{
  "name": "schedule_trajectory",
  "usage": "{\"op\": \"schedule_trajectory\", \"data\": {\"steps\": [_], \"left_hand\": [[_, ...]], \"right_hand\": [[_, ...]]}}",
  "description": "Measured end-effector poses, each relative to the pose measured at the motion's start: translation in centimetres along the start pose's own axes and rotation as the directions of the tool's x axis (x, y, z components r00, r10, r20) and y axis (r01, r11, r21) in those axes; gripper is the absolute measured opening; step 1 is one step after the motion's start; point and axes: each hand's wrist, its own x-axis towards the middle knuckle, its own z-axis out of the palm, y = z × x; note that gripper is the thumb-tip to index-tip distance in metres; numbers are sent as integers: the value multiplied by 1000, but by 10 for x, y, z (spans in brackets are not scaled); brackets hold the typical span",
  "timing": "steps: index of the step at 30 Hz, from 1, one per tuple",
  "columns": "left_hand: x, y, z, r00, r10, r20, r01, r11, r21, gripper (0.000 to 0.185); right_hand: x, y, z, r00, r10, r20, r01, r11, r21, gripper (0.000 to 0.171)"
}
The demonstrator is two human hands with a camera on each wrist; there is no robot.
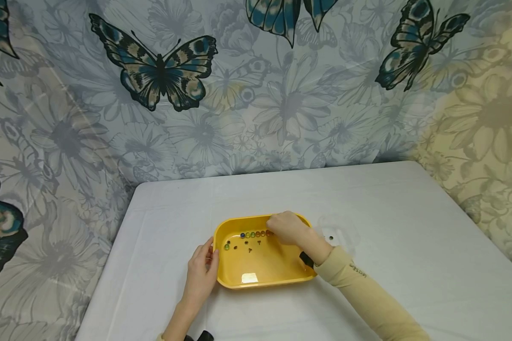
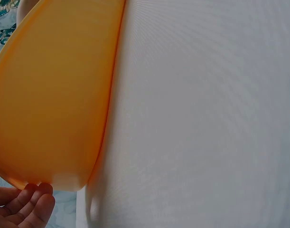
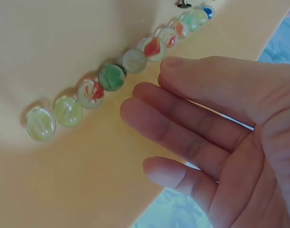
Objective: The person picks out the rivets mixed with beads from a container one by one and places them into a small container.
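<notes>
Right hand: right hand (image 3: pixel 220 142) fills the lower right of the right wrist view, fingers (image 3: pixel 182 137) straight and relaxed, slightly spread, holding nothing; fingertips lie just beside the marble row, and contact cannot be told.
Right hand from above: in the head view it hovers over the tray's far right corner (image 1: pixel 287 227), covering the right end of the row.
Marbles: a row of glass marbles (image 3: pixel 111 77) runs diagonally from lower left to upper right of the right wrist view along the tray's inner wall, touching one another; pale green, red-streaked, dark green, clear, a blue one at the far end.
Small dark pieces: a few dark bits (image 1: pixel 250 246) lie on the tray floor near frame centre; too small to identify.
Left hand: left hand (image 1: pixel 202 270) rests against the tray's left rim, fingers straight and lightly together; in the left wrist view only its fingertips (image 2: pixel 33 204) show, lower left, beneath the tray's edge.
Tray: yellow tray (image 1: pixel 260 279) sits at the middle of the table, lower centre of the frame.
Table: white-covered table (image 1: pixel 409 227).
Clear lid: a transparent piece (image 1: pixel 339 234) lies just right of the tray, faint and hard to make out.
Sleeve: beige sleeve (image 1: pixel 367 293) bears small writing near the cuff, unreadable.
Backdrop: butterfly-and-flower cloth (image 1: pixel 153 71) fills the upper frame.
</notes>
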Motion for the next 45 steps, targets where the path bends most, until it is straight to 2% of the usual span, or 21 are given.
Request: {"op": "schedule_trajectory", "data": {"steps": [6, 14, 25, 38, 45], "left_hand": [[0, 1, 0, 1000, -1, 1, 1, 1000, -2, 38], [1, 0, 1, 999, 32, -19, -32, 999, -1, 37], [1, -1, 1, 1000, 19, -7, -19, 1000, 4, 38], [1, -2, 1, 999, 37, -27, -37, 999, 9, 36], [1, -1, 0, 1000, 14, -7, -14, 1000, 2, 38]], "right_hand": [[-1, -3, 3, 1000, 18, 8, -18, 999, -34, 17], [-2, -3, 5, 999, 36, -1, -36, 999, -28, 19], [-3, -3, 8, 999, 31, -32, -31, 999, 13, 19], [-2, -1, 12, 999, 22, -46, -22, 1000, -4, 16], [-1, -1, 14, 999, 24, -44, -24, 1000, 5, 15]]}}
